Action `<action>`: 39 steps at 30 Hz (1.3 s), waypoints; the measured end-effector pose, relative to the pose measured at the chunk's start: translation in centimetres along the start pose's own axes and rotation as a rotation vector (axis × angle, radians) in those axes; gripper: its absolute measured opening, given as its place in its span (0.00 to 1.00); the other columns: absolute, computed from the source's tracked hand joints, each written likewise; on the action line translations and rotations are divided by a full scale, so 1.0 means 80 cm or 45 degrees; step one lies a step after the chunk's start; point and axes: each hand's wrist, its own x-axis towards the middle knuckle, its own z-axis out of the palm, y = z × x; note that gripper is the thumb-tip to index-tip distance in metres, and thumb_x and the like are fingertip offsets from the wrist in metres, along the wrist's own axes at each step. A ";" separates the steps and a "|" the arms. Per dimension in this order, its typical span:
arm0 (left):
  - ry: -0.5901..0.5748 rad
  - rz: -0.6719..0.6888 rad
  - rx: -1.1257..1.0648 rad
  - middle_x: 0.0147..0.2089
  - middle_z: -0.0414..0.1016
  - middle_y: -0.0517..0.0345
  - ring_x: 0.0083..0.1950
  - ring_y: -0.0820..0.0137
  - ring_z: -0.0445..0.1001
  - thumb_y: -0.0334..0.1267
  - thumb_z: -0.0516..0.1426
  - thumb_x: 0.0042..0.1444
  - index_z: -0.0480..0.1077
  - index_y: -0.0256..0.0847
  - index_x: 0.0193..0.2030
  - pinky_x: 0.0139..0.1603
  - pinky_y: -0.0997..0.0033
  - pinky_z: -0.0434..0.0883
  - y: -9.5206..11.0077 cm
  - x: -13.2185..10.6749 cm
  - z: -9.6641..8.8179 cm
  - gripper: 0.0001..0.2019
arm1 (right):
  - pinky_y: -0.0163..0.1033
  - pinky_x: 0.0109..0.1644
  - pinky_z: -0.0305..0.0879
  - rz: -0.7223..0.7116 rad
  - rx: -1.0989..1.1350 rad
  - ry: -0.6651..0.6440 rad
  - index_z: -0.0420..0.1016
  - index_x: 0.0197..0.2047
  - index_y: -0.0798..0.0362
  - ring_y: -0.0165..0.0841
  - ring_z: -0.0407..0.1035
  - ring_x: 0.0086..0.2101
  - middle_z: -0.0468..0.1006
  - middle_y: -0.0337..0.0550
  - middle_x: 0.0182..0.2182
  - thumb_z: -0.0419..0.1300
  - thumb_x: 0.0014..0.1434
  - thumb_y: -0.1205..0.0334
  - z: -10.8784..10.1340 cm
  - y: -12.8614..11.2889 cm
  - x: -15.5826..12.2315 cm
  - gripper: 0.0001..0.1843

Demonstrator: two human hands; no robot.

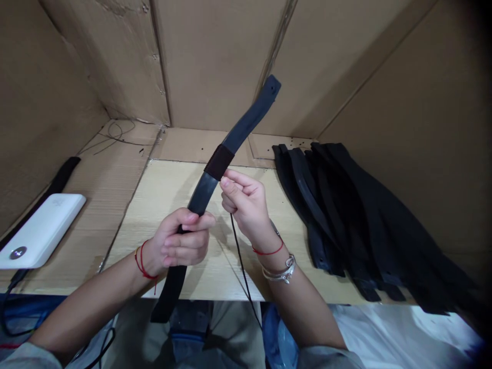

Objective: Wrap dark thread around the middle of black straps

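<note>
A long, curved black strip (pixel 246 123) rises from near my lap up towards the cardboard back wall. My left hand (pixel 180 243) is wrapped round its lower part. A dark band of wound thread (pixel 219 161) circles the strip at mid-length. Just below that band, my right hand (pixel 244 202) pinches a thin black thread (pixel 240 256), which hangs down past the table's front edge.
A pile of several similar black strips (pixel 346 210) lies on the right of the pale board (pixel 161 189). A white power bank (pixel 38 230) sits at the left, with a black strip beside it. Cardboard walls (pixel 211 56) enclose the back and both sides.
</note>
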 end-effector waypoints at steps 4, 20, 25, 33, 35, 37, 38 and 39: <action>-0.081 -0.147 -0.064 0.08 0.52 0.71 0.03 0.85 0.38 0.38 0.57 0.54 0.53 0.43 0.22 0.03 0.88 0.50 -0.002 -0.003 0.001 0.16 | 0.31 0.19 0.35 0.073 0.056 -0.202 0.75 0.31 0.54 0.20 0.37 0.16 0.45 0.25 0.17 0.67 0.56 0.52 -0.001 -0.004 -0.005 0.13; 0.348 0.146 0.846 0.20 0.70 0.63 0.15 0.74 0.66 0.68 0.52 0.56 0.65 0.41 0.41 0.20 0.72 0.74 -0.025 0.016 -0.002 0.28 | 0.31 0.18 0.34 0.148 0.044 -0.131 0.74 0.34 0.56 0.20 0.38 0.17 0.49 0.24 0.16 0.70 0.52 0.47 0.000 -0.011 -0.007 0.20; 0.817 0.463 1.455 0.24 0.69 0.65 0.23 0.77 0.69 0.54 0.59 0.59 0.65 0.39 0.44 0.27 0.78 0.72 -0.024 0.016 0.007 0.20 | 0.30 0.18 0.34 0.046 -0.067 -0.022 0.71 0.31 0.55 0.18 0.37 0.16 0.51 0.23 0.15 0.71 0.51 0.51 -0.004 -0.013 -0.001 0.18; 0.836 0.327 1.363 0.21 0.68 0.65 0.15 0.79 0.63 0.53 0.54 0.64 0.64 0.38 0.37 0.14 0.83 0.61 -0.015 0.010 0.020 0.18 | 0.33 0.19 0.33 -0.020 -0.281 -0.121 0.73 0.31 0.55 0.20 0.39 0.16 0.51 0.26 0.16 0.67 0.56 0.49 -0.016 -0.023 0.003 0.17; 0.768 0.297 1.330 0.20 0.68 0.65 0.14 0.80 0.62 0.53 0.54 0.64 0.65 0.38 0.37 0.13 0.83 0.60 -0.012 0.007 0.021 0.17 | 0.33 0.20 0.34 -0.042 -0.328 -0.148 0.70 0.26 0.54 0.21 0.40 0.17 0.49 0.27 0.16 0.66 0.57 0.48 -0.021 -0.028 0.004 0.19; 0.672 0.281 1.268 0.18 0.66 0.66 0.13 0.80 0.60 0.52 0.53 0.64 0.65 0.38 0.36 0.12 0.84 0.59 -0.009 0.004 0.020 0.17 | 0.33 0.20 0.35 -0.068 -0.347 -0.161 0.68 0.23 0.54 0.21 0.41 0.17 0.49 0.28 0.16 0.66 0.57 0.48 -0.025 -0.031 0.004 0.21; 0.622 0.278 1.222 0.17 0.65 0.67 0.12 0.81 0.58 0.51 0.53 0.65 0.65 0.38 0.36 0.12 0.84 0.59 -0.008 0.003 0.019 0.17 | 0.34 0.20 0.35 -0.079 -0.342 -0.166 0.67 0.22 0.54 0.21 0.41 0.17 0.48 0.28 0.16 0.66 0.57 0.48 -0.025 -0.032 0.004 0.22; 0.574 0.270 1.167 0.16 0.64 0.67 0.11 0.81 0.56 0.51 0.53 0.65 0.65 0.38 0.36 0.11 0.85 0.59 -0.008 0.002 0.018 0.16 | 0.34 0.20 0.35 -0.090 -0.327 -0.169 0.66 0.22 0.54 0.21 0.41 0.17 0.48 0.28 0.16 0.66 0.57 0.48 -0.025 -0.032 0.004 0.22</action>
